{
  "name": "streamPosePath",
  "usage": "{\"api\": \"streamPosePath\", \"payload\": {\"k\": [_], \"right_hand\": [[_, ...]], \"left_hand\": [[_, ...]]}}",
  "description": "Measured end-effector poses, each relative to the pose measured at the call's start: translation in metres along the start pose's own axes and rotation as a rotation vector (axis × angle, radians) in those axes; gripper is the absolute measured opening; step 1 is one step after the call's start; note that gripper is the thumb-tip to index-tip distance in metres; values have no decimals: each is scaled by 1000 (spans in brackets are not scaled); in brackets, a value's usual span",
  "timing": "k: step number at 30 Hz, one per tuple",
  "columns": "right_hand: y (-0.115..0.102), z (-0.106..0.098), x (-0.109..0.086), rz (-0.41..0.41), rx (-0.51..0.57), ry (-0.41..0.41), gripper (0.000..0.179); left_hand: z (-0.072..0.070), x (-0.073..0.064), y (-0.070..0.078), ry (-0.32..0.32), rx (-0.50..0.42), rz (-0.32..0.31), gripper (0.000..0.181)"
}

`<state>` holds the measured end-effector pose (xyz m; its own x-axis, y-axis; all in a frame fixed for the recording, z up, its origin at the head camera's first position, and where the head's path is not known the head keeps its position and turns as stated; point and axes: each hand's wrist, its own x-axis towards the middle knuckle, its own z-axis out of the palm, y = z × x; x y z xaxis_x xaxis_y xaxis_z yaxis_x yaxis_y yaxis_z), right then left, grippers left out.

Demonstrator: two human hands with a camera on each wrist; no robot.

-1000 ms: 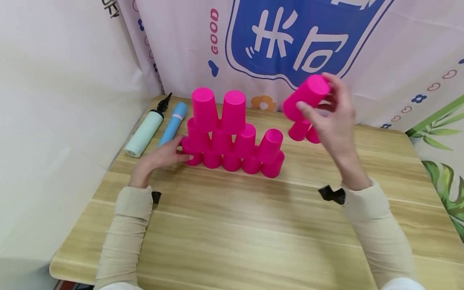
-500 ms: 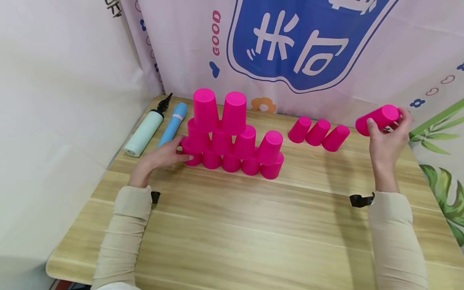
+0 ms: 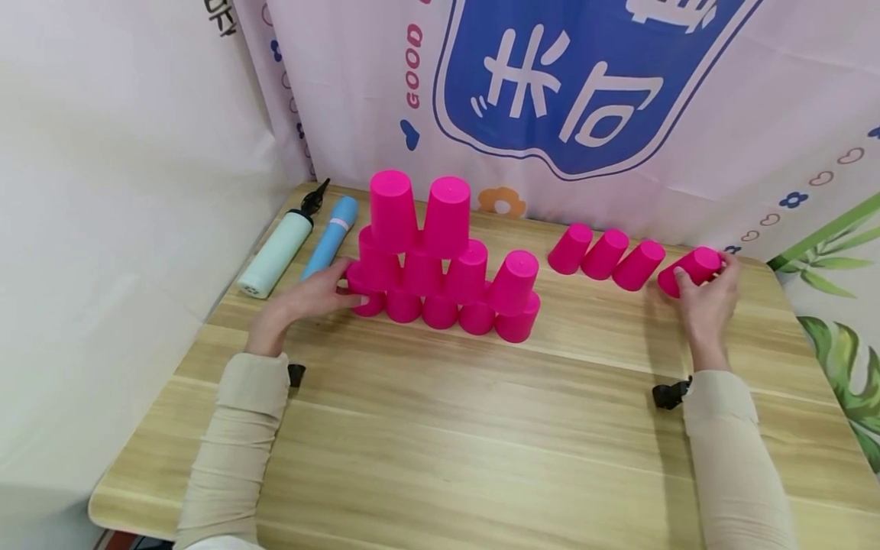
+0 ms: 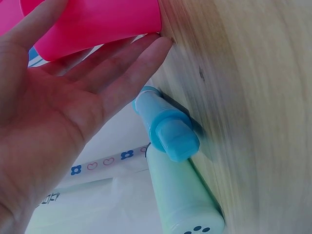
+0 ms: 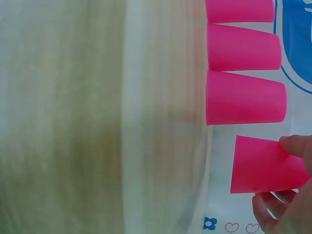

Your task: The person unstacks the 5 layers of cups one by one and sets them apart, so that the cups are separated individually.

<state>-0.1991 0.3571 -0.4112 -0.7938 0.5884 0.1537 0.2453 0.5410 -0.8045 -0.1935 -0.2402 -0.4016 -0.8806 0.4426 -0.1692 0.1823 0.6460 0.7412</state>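
Observation:
Pink cups stand upside down in a tiered stack, with several in the bottom row, several above, and two top cups (image 3: 392,210) (image 3: 448,217) at the left. My left hand (image 3: 309,294) holds the leftmost bottom cup (image 3: 371,303); in the left wrist view the thumb lies across its side and the fingers reach behind. At the back right my right hand (image 3: 710,304) grips another pink cup (image 3: 693,269), tilted in the head view, between thumb and fingers. In the right wrist view that cup's rim (image 5: 234,165) is a little above the tabletop.
Three upside-down pink cups (image 3: 571,249) (image 3: 605,254) (image 3: 638,265) stand in a row left of the right hand. A light green pump (image 3: 276,253) and a blue cylindrical thing (image 3: 331,235) lie left of the stack. A printed curtain (image 3: 357,92) hangs behind the wooden table (image 3: 481,443).
My right hand carried its cup rightward past the three-cup row, then lowered it close to the table beside that row. The left hand has stayed at the stack.

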Motion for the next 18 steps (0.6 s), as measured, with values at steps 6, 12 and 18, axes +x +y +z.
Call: {"api": "streamPosePath", "payload": {"k": [6, 12, 18], "right_hand": [[3, 2, 0, 24, -40, -60, 67], [10, 2, 0, 15, -72, -76, 68], [17, 4, 2, 10, -81, -108, 70]], "left_hand": [[0, 0, 1, 4, 9, 3, 58], [0, 0, 2, -3, 2, 3, 59], [0, 0, 2, -3, 3, -6, 60]]}}
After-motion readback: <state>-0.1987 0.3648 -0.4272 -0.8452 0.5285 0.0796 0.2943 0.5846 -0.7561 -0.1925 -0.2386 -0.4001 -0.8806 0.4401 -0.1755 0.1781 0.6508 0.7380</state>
